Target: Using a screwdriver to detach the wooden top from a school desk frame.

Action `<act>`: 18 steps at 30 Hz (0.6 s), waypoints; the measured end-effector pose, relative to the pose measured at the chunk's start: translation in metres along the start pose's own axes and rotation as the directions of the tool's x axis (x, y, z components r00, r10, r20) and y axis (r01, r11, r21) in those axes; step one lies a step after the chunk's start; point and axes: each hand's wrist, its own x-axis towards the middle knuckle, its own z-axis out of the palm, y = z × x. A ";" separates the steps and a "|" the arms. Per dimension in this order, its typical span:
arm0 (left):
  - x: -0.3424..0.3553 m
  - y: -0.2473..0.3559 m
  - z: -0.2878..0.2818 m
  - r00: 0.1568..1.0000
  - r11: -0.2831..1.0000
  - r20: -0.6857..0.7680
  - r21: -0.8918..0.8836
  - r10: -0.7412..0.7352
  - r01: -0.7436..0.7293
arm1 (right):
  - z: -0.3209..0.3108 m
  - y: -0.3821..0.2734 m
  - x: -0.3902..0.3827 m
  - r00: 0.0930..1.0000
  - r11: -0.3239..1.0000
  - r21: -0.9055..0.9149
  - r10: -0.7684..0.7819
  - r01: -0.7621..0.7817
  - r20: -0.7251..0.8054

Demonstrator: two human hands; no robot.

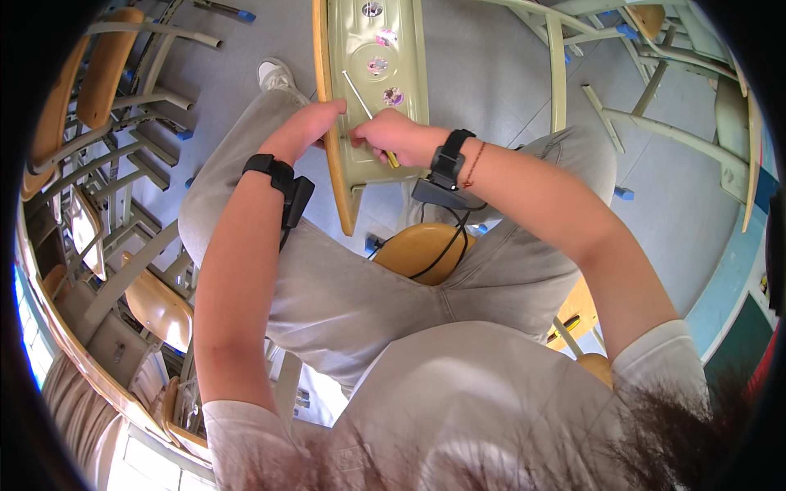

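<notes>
Observed right hand [397,135] at 12 o'clock in the head view, closed round a screwdriver [358,95]. Saw the thin, pale shaft emerging from the fist toward 11 o'clock and the butt of the yellow handle [393,159] protruding toward 6 o'clock. Found most of the handle hidden inside the curled fingers. Located the tip well clear of the grip, over a pale green metal tray [415,57] and near the wooden board [340,188] along the tray's 9 o'clock side. Could not tell tip contact with the metal.

Noted left hand [319,123] at 9 o'clock from the right, bent over the board's edge and touching. Could not tell spread or pinch there, owing to partly hidden fingers.

Counted four round stickers [393,96] in a rough row along the tray, the nearest just beside the right hand at its 12 o'clock. Recorded black straps [449,159] on both wrists. Saw a wooden seat [417,250] between the thighs, at 6 o'clock from the right hand. Logged chairs [110,69] at 10 o'clock and a yellow-and-black object [565,326] at 4 o'clock.
</notes>
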 end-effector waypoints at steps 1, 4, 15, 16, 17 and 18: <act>-0.009 0.007 0.006 0.999 1.000 -0.028 0.006 -0.019 0.019 | 0.002 0.002 0.000 1.000 0.999 0.042 -0.006 0.007 -0.010; -0.019 0.010 0.006 0.998 0.999 -0.037 0.011 -0.042 0.043 | 0.008 0.003 -0.003 1.000 0.995 0.097 -0.005 0.007 -0.020; -0.003 0.003 0.004 0.998 1.000 -0.065 0.009 0.015 -0.014 | 0.006 0.010 -0.001 0.977 0.979 0.082 -0.178 0.188 -0.115; 0.002 0.001 0.002 0.998 0.999 -0.050 0.013 0.043 -0.042 | 0.002 0.011 -0.003 0.965 0.972 0.058 -0.217 0.228 -0.149; 0.006 -0.001 0.001 0.997 0.997 -0.033 0.018 0.072 -0.072 | -0.003 0.011 -0.005 0.949 0.963 0.032 -0.256 0.266 -0.184; 0.008 -0.005 -0.002 0.996 0.996 -0.026 0.035 0.085 -0.084 | -0.009 0.006 -0.009 0.943 0.960 0.039 -0.264 0.277 -0.202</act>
